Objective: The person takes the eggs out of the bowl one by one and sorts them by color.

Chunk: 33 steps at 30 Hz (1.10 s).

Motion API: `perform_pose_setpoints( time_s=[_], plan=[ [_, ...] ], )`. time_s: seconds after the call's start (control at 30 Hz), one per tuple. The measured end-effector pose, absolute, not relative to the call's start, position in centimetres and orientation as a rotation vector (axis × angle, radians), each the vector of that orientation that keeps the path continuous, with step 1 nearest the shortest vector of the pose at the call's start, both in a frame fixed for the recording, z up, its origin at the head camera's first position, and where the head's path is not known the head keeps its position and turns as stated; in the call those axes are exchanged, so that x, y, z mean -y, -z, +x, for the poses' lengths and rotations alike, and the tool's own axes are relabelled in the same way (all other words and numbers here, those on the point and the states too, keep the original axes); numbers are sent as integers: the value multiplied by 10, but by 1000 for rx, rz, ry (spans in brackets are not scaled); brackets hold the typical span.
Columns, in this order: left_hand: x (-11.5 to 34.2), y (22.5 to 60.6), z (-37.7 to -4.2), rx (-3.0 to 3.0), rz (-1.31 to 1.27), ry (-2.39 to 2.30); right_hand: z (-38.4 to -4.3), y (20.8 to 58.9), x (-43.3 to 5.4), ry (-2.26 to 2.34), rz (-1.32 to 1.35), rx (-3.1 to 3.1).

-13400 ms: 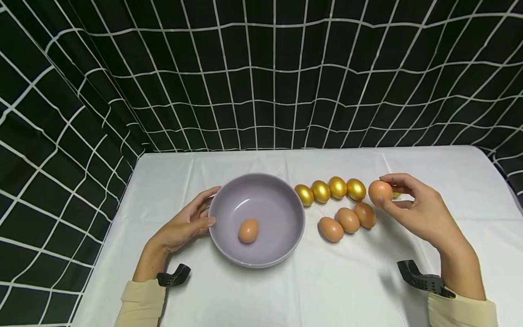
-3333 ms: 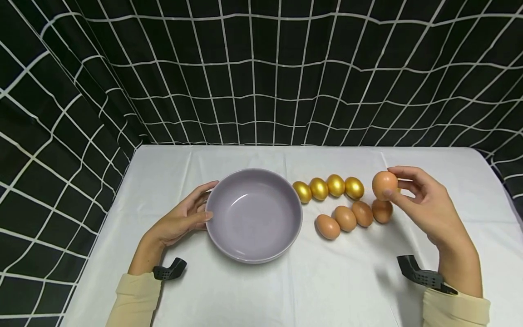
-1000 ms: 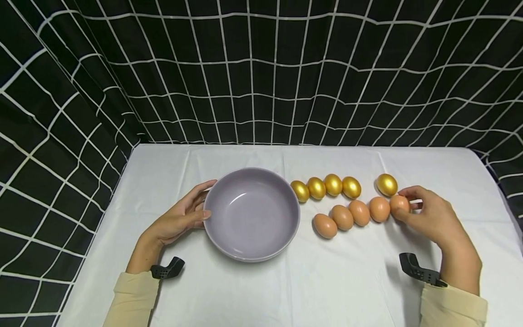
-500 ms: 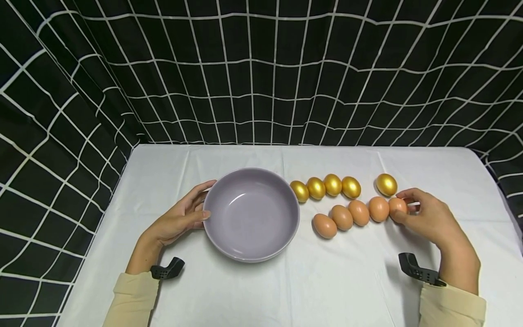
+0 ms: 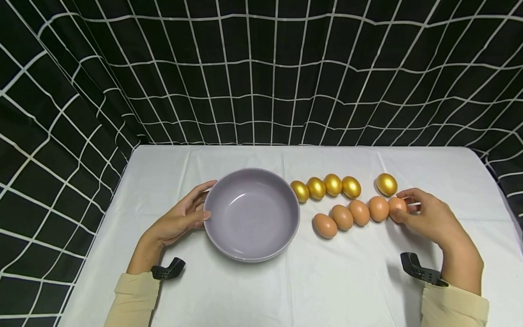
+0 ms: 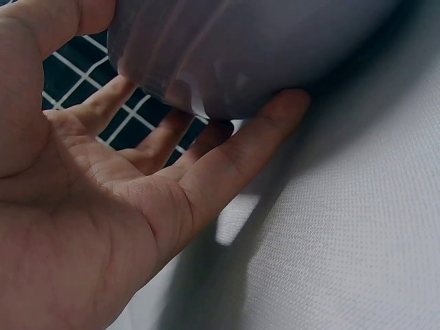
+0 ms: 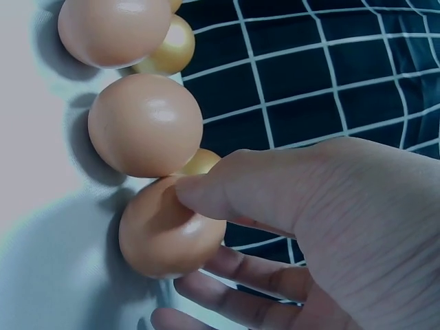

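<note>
My right hand (image 5: 433,217) pinches a brown egg (image 5: 398,206) between thumb and fingers. That egg sits low on the white cloth at the right end of a slanting row of several brown eggs. In the right wrist view, my thumb (image 7: 213,196) lies on top of the egg, which touches its neighbour, another brown egg (image 7: 144,125). On the other side, my left hand (image 5: 181,218) holds the mauve bowl (image 5: 251,218) by its left edge, thumb at the rim. The left wrist view shows fingertips (image 6: 289,103) against the bowl's outer wall. Nothing lies inside the bowl.
A row of several golden eggs (image 5: 333,185) lies right of the bowl, behind the brown ones. One golden egg (image 5: 386,184) sits apart, just behind the right end of the brown row. A black curtain with white grid lines (image 5: 261,91) rises behind the table.
The brown egg once in the bowl is gone from it, and the brown row has grown rightward. My right hand has lowered its egg to the row's end; over the last second both hands stay nearly still.
</note>
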<state>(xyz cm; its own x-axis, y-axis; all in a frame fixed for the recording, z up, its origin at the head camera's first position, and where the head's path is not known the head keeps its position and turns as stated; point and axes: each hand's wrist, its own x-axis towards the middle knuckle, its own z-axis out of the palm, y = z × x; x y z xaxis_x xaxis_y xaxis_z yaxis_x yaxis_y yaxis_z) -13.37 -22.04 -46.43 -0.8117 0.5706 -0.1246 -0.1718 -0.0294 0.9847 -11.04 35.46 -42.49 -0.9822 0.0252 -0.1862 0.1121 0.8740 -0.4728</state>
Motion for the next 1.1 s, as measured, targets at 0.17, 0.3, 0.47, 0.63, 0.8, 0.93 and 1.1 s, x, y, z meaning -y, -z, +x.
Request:
perform_pose_setpoints(
  time_s=[0.17, 0.3, 0.47, 0.63, 0.8, 0.93, 1.1],
  plan=[
    [221, 465, -136, -1746, 423, -1888, -108, 426, -356, 758, 132, -2868],
    [222, 465, -137, -1754, 425, -1883, -107, 428, -356, 777, 121, -2897],
    [224, 466, -137, -1744, 425, -1890, -110, 428, -353, 788, 109, -2909],
    [227, 467, -136, -1729, 424, -1900, -112, 427, -351, 788, 113, -2953],
    [228, 468, -137, -1724, 436, -1908, -113, 427, -350, 818, 118, -2988],
    [228, 469, -136, -1731, 432, -1906, -113, 427, -351, 856, 100, -3008],
    [227, 469, -136, -1739, 413, -1896, -114, 425, -344, 882, 63, -3049]
  ],
)
